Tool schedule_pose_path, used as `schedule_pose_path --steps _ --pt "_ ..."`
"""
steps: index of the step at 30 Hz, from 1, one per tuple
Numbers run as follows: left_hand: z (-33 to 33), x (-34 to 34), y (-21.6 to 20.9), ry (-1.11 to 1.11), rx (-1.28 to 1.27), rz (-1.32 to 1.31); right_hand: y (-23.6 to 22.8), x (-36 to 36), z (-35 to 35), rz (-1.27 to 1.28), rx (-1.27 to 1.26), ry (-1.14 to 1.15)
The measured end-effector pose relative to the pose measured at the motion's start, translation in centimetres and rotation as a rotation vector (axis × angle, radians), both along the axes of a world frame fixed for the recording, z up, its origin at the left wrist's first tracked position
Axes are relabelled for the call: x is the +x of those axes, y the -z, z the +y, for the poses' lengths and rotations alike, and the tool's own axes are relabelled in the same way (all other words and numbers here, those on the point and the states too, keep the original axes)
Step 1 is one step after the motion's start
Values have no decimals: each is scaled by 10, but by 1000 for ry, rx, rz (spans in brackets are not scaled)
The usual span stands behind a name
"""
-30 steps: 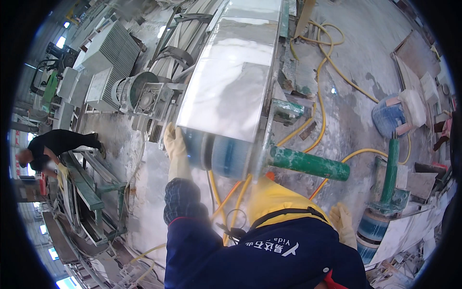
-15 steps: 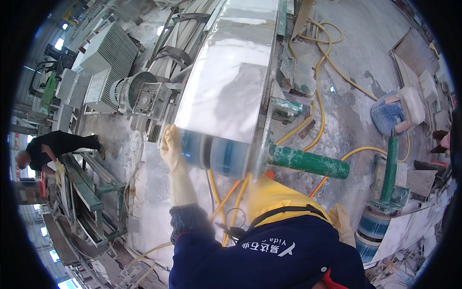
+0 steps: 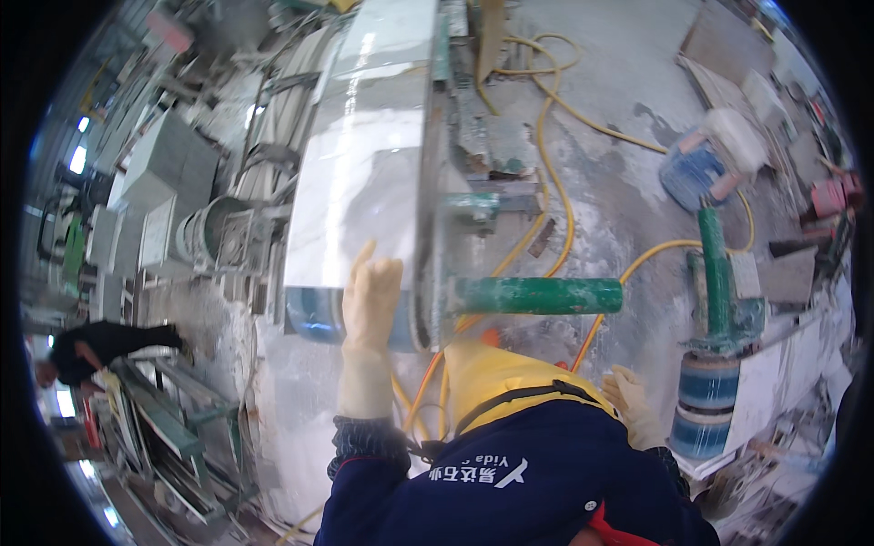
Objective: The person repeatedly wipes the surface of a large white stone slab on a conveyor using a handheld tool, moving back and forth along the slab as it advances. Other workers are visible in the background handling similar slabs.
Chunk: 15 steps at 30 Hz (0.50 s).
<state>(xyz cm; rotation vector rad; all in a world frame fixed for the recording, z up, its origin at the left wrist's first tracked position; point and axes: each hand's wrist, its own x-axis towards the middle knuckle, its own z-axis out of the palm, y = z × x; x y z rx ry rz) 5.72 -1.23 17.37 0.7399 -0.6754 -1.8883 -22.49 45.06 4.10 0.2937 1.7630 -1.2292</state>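
Observation:
My left hand (image 3: 373,296), in a cream rubber glove, is at the near end of a long glossy white-and-grey marble slab (image 3: 337,173). Its fingers point away from me over the slab's near edge, with nothing seen in them. Whether they touch the stone is hard to tell. Below that edge show blue rollers (image 3: 314,314) of the stand that bears the slab. My right hand (image 3: 628,400), gloved alike, hangs beside my yellow apron (image 3: 492,373). Its fingers are stretched out and no object shows in them.
A green pipe-like arm (image 3: 546,296) juts right from the stand. Yellow hoses (image 3: 564,191) wind over the wet floor. To the right are a blue drum (image 3: 696,173) and another roller stand (image 3: 708,391). A motor (image 3: 218,232) lies left; farther off, a person (image 3: 109,350) bends over.
My left hand has moved from the slab's near left corner to the middle of its near edge. The view has shifted, so the surroundings sit farther left. My right hand stays at my side.

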Motion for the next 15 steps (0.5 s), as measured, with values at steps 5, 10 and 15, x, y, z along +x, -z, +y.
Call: schedule_pose_path --steps 5,10,15 --pt "21 -68 1 259 -22 -57 27 21 36 -65 23 148" --pt "48 -156 -9 478 -217 -84 61 41 80 -23 33 246" --pt "70 -218 -19 626 -371 -228 85 57 100 50 129 334"
